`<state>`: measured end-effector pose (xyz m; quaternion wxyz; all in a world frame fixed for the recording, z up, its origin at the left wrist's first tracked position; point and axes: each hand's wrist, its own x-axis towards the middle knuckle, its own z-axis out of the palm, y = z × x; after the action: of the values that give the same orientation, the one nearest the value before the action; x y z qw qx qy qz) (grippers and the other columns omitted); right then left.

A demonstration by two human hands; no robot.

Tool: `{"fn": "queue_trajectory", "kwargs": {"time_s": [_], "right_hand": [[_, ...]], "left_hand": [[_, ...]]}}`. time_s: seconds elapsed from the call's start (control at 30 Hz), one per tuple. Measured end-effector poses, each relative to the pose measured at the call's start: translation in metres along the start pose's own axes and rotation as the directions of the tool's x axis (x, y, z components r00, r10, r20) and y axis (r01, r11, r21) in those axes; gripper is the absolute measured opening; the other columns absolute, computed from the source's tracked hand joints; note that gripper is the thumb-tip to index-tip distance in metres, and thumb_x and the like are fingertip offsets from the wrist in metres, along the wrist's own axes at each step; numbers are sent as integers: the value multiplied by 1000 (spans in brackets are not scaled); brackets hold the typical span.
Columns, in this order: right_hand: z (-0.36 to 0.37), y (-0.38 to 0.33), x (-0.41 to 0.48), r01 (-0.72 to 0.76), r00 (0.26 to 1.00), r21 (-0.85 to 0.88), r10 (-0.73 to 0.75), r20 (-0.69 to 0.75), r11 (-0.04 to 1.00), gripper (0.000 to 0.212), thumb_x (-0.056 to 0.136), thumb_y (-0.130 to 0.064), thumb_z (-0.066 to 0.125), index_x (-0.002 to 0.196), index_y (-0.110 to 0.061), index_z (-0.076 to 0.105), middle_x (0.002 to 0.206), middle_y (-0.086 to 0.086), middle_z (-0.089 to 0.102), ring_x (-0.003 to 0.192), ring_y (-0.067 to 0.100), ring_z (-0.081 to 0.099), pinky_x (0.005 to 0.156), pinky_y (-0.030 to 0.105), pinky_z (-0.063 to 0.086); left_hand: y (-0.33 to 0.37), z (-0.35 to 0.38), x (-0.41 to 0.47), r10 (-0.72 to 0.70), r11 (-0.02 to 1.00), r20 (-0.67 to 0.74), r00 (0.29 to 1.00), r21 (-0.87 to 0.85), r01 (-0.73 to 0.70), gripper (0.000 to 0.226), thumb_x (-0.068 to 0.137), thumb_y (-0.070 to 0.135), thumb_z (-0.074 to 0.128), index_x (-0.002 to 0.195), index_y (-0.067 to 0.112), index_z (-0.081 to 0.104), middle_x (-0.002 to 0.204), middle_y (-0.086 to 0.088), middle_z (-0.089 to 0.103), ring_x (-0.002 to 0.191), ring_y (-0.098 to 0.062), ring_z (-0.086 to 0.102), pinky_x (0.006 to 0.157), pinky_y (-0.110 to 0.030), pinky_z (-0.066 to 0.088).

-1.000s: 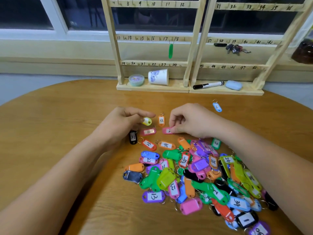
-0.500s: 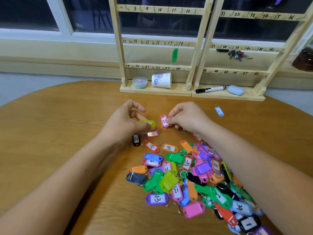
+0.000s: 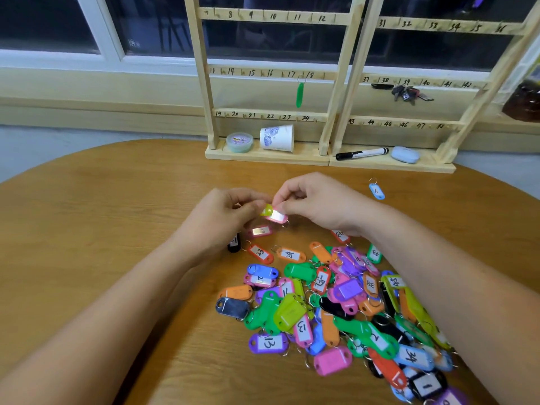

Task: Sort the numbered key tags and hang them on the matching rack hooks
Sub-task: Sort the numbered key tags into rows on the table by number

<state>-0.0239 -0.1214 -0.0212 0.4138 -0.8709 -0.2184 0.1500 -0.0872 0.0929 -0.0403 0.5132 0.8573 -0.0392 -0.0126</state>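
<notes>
Pinching pink tag (image 3: pixel 277 216), right hand (image 3: pixel 315 201), yellow tag (image 3: pixel 266 211), left hand (image 3: pixel 222 213), blue tag (image 3: pixel 376 191) "6"

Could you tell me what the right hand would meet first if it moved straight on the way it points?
Probably the yellow-green tag pinched by the left hand: the right hand, holding a pink tag, points straight at it; whether they already touch is unclear.

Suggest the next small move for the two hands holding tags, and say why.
Probably tilt the pink tag so its label can be read. The right hand pinches it beside the yellow tag in the left hand; its number is glared out, so no rack hook can be chosen yet.
</notes>
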Motion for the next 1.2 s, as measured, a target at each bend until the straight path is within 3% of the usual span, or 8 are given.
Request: {"fn": "queue_trajectory", "kwargs": {"time_s": [0.17,0.3,0.4,0.47,0.77,0.87,1.03,1.2], "right_hand": [[-3,-11,0,96,995,-112,-98,-15,989,8,100,-22,71,98,-26,78,85,-9,71,77,1,58,71,18,46],[0,-9,-2,55,968,47,-41,-248,997,19,104,-32,66,102,-17,77,90,-10,74,80,3,63,80,27,52],[5,-3,-6,-16,980,220,59,-192,975,33,103,-42,66,99,-11,76,87,-3,74,73,5,64,71,30,55],[13,-1,-9,-17,989,247,53,-139,969,26,99,-37,74,93,-12,78,83,-2,72,71,5,64,66,25,54],[26,0,1,45,968,351,47,-247,935,8,94,-16,81,94,-9,76,85,17,75,69,7,64,58,23,51],[15,4,5,-22,955,376,131,-267,926,7,93,-13,81,96,-10,75,81,8,77,64,8,65,56,22,51],[11,16,11,-180,918,294,268,-293,939,18,86,-15,88,95,-10,74,78,8,80,66,15,71,62,30,59],[20,20,14,-214,908,198,270,-320,957,13,89,-17,86,89,-12,75,71,6,78,70,23,78,72,41,66]], "left_hand": [[2,1,-2,-15,1000,3,1000,11,15,17,94,48,75,93,33,82,79,-4,77,70,-21,68,76,-45,57],[-3,-1,1,-97,958,-113,989,-279,62,13,97,33,77,95,21,83,77,-7,71,64,-14,59,64,-32,48],[-1,4,2,-158,879,-107,982,-468,91,12,98,23,75,98,12,81,81,-3,70,61,-10,55,59,-22,44],[0,10,1,-178,833,-71,982,-543,112,10,98,18,73,99,12,81,82,-3,71,60,-9,54,57,-20,46],[0,16,-4,-133,915,-25,991,-387,113,13,95,23,78,96,11,83,74,-8,71,60,-12,56,60,-26,47],[0,15,-3,-101,969,-123,987,-238,69,12,91,28,84,100,20,81,81,-19,73,61,-15,63,63,-32,53],[-5,11,1,-104,992,-234,967,-96,84,35,74,32,97,91,20,68,75,-7,74,58,-24,71,61,-40,58],[-6,13,-1,-83,986,-164,983,-158,57,9,88,19,87,91,15,80,77,-7,79,66,-15,73,64,-30,59]]}}
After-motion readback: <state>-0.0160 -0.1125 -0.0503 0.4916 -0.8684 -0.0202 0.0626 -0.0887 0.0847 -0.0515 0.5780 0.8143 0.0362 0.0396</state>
